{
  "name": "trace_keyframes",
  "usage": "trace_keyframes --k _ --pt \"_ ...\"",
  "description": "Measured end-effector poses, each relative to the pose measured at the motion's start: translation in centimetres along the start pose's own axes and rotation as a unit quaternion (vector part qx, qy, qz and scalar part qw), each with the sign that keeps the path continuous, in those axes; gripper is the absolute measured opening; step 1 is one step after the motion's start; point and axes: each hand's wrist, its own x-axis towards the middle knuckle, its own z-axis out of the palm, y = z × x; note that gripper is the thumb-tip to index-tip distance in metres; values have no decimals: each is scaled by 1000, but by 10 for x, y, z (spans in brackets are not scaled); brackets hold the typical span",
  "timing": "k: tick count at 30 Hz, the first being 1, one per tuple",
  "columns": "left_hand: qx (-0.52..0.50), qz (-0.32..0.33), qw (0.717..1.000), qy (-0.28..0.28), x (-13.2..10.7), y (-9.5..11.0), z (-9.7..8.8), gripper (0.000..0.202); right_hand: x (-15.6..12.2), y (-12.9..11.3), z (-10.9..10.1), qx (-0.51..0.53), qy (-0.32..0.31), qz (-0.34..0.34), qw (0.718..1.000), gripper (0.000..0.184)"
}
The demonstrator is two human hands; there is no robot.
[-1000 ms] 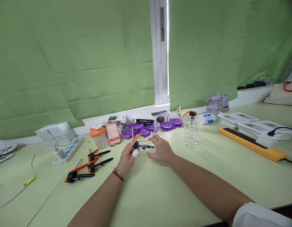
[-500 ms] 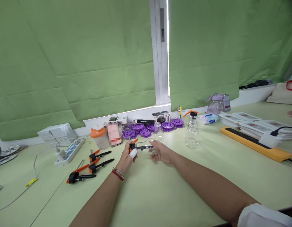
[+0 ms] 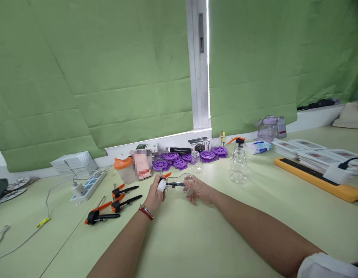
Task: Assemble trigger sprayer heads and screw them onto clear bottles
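My left hand is closed round a black and orange spray-pump head, its thumb wrapped in white tape. From that head a dark tube runs right into a small clear bottle. My right hand grips the bottle from below, fingers curled. Both hands are held just above the pale green table. A second clear bottle with an orange-handled pump stands to the right. An empty clear bottle stands behind my hands.
Three loose orange and black pump heads lie left of my hands. Purple wheels, an orange-lidded cup and small boxes line the window sill. A power strip with cables is at left. A yellow strip and stacked cards lie at right.
My left hand has drawn the pump head leftward, so the tube now shows between it and the bottle. The view has shifted slightly left. The other person's hand at the right edge is gone.
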Motion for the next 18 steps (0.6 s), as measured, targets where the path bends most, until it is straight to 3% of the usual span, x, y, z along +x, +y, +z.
trace_keyframes --k 7,11,18 --pt "-26 11 999 19 4 -7 -3 26 -3 -3 2 -101 17 -93 990 68" --pt "-33 2 998 44 1 -4 0 36 -1 -5 -1 -79 12 -48 996 55" --pt "-153 -15 988 13 -4 5 2 59 3 1 -4 10 20 2 1000 48"
